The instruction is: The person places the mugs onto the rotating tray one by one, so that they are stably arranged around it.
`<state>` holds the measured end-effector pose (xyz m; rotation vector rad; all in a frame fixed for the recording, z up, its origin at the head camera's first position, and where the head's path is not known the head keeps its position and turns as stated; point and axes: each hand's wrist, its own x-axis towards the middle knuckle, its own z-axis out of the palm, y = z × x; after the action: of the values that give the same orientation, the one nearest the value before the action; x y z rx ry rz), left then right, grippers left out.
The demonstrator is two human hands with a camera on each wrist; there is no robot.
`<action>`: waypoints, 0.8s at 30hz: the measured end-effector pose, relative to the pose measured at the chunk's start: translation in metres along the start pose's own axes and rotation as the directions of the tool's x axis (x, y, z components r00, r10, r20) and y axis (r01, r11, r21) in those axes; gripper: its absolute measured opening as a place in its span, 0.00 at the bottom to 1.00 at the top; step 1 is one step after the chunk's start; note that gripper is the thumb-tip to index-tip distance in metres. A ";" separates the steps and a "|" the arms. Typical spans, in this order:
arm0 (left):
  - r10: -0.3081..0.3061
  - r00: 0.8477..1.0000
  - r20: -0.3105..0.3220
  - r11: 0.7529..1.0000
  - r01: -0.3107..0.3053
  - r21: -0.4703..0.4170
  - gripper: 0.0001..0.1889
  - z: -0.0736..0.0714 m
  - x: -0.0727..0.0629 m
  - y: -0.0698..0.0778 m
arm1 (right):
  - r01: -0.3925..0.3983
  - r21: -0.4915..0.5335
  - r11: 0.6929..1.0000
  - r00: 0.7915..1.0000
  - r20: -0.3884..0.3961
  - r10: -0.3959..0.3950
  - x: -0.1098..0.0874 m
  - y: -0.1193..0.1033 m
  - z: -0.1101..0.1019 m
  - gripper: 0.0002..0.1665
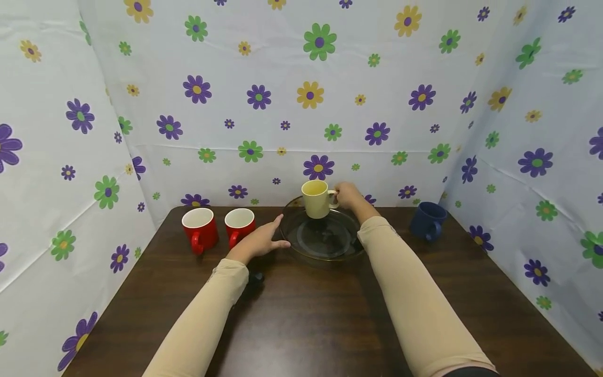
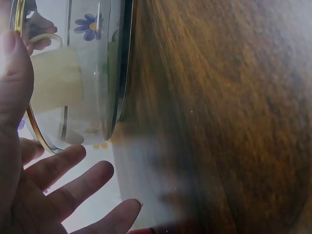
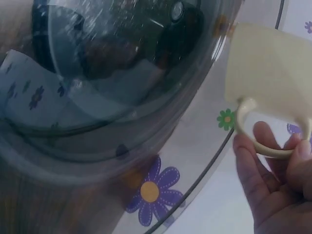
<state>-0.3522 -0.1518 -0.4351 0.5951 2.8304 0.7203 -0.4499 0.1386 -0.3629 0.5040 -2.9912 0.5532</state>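
Observation:
A pale yellow mug [image 1: 315, 201] is held upright at the far side of a clear glass bowl [image 1: 325, 251]. My right hand [image 1: 348, 196] pinches its handle between thumb and fingers, seen close in the right wrist view, where the mug [image 3: 270, 73] shows beyond the bowl's rim. My left hand [image 1: 259, 241] is at the bowl's left side with fingers spread and straight. In the left wrist view the thumb lies along the brown-gold rim, and the mug [image 2: 56, 80] appears through the glass.
Two red mugs with white insides, one at the far left [image 1: 200, 230] and one just behind my left hand [image 1: 239, 221], stand on the dark wooden table [image 1: 311, 319]. A dark blue mug [image 1: 426, 221] stands at the back right. Flower-printed sheets [image 1: 282, 68] enclose the table.

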 end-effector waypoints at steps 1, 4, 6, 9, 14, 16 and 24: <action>-0.002 1.000 -0.001 1.000 0.002 0.004 0.54 0.001 -0.001 0.000 | -0.002 0.004 1.000 1.000 0.010 0.002 0.000 0.000 0.002 0.09; 0.004 1.000 -0.006 1.000 -0.004 0.005 0.54 0.002 -0.002 0.000 | -0.020 0.014 1.000 0.999 0.035 0.019 0.000 0.000 0.008 0.11; 0.007 1.000 -0.007 1.000 -0.007 -0.002 0.54 0.003 -0.003 0.001 | -0.034 0.021 0.999 0.998 0.049 0.033 -0.001 0.000 0.011 0.12; 0.007 1.000 -0.013 1.000 -0.007 -0.011 0.54 0.004 -0.004 0.001 | -0.036 0.033 0.999 0.997 0.064 0.034 -0.002 0.002 0.015 0.13; -0.001 1.000 -0.011 1.000 0.001 -0.015 0.54 0.005 -0.005 0.001 | -0.073 0.106 0.992 0.994 0.088 0.063 -0.001 0.004 0.021 0.15; 0.003 1.000 -0.011 1.000 -0.003 -0.020 0.54 0.005 -0.005 0.000 | -0.087 0.113 0.990 0.993 0.089 0.077 0.000 0.004 0.021 0.15; 0.010 1.000 -0.018 1.000 -0.010 -0.023 0.54 0.002 -0.004 0.000 | -0.094 0.121 0.988 0.992 0.091 0.083 0.010 0.016 0.024 0.11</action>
<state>-0.3481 -0.1520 -0.4367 0.6026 2.8330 0.7623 -0.4641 0.1408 -0.3892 0.4142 -3.0865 0.7484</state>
